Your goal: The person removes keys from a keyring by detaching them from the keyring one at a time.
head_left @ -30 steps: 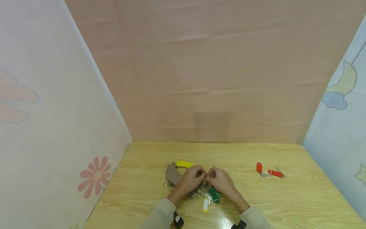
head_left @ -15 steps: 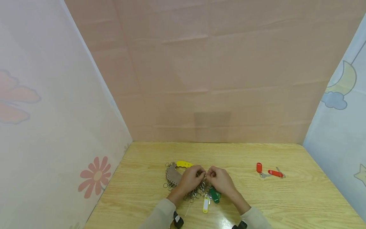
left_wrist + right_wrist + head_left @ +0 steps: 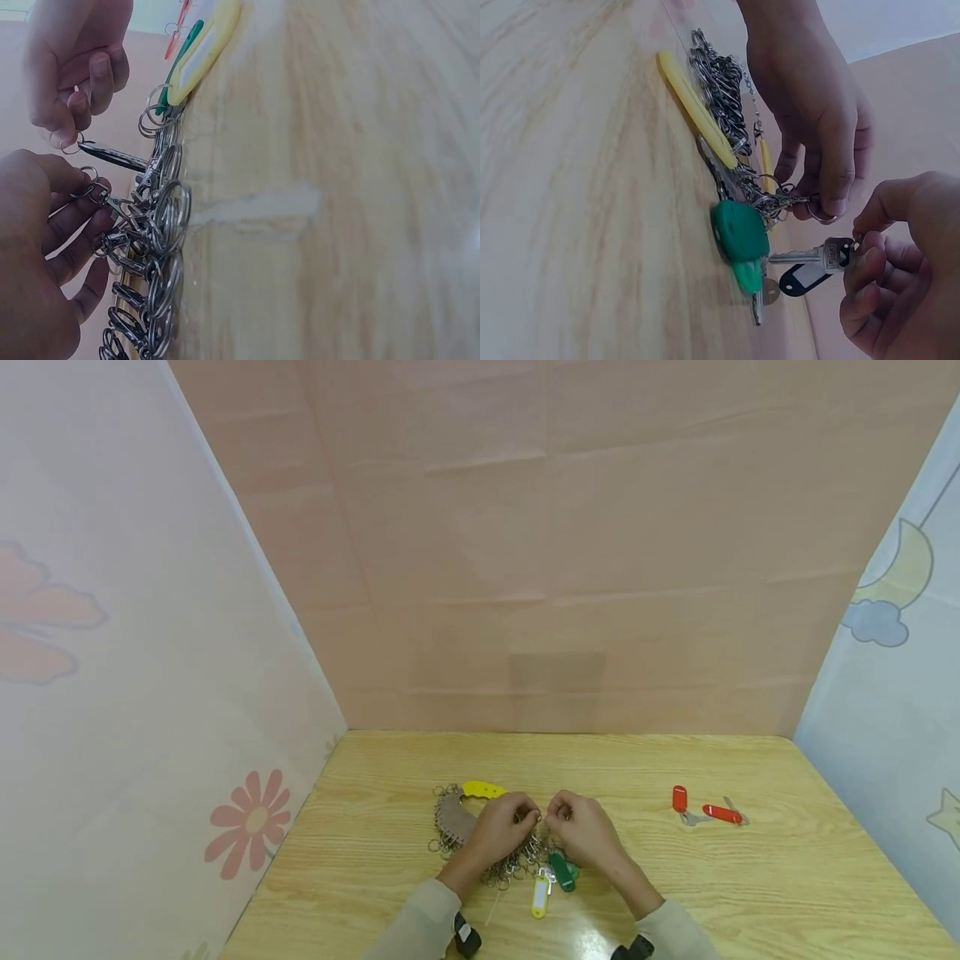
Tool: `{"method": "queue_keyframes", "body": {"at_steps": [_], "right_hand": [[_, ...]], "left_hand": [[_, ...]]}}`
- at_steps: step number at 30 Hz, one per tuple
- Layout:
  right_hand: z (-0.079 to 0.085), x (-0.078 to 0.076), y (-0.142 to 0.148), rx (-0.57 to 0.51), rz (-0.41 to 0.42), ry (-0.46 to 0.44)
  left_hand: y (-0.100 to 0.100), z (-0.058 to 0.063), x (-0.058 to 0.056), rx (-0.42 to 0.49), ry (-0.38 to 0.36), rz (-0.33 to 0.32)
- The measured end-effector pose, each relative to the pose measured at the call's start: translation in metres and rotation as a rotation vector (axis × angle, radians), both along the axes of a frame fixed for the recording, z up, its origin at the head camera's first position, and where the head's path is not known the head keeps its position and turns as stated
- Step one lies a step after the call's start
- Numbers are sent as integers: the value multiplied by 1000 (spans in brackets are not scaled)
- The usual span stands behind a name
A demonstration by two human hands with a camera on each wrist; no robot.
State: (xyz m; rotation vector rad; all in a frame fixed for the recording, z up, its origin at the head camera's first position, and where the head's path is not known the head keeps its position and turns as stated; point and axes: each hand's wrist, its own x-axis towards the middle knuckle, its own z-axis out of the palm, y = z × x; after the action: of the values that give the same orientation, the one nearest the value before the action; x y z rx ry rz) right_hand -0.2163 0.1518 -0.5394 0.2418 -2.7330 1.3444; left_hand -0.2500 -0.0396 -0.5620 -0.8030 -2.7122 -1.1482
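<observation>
Pinching a ring (image 3: 812,211), the left hand (image 3: 502,828) sat beside the right hand (image 3: 583,832), which grasped a key (image 3: 832,256). Nearer lay a green tag (image 3: 561,872) and a yellow tag (image 3: 540,897).

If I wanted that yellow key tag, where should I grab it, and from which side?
I'd pinch the yellow key tag by its long edges near the free rounded end, coming from the person's side: that end points toward the person, while the other is crowded by metal rings and the green key tag.
</observation>
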Motion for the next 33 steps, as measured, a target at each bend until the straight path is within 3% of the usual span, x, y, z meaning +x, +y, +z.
{"method": "queue_keyframes", "body": {"at_steps": [13, 33], "right_hand": [[8, -2, 8, 31, -17, 0], [25, -1, 24, 103, -13, 95]], "left_hand": [[-3, -4, -1, 8, -9, -9], [-2, 0, 0, -3, -4, -6]]}}
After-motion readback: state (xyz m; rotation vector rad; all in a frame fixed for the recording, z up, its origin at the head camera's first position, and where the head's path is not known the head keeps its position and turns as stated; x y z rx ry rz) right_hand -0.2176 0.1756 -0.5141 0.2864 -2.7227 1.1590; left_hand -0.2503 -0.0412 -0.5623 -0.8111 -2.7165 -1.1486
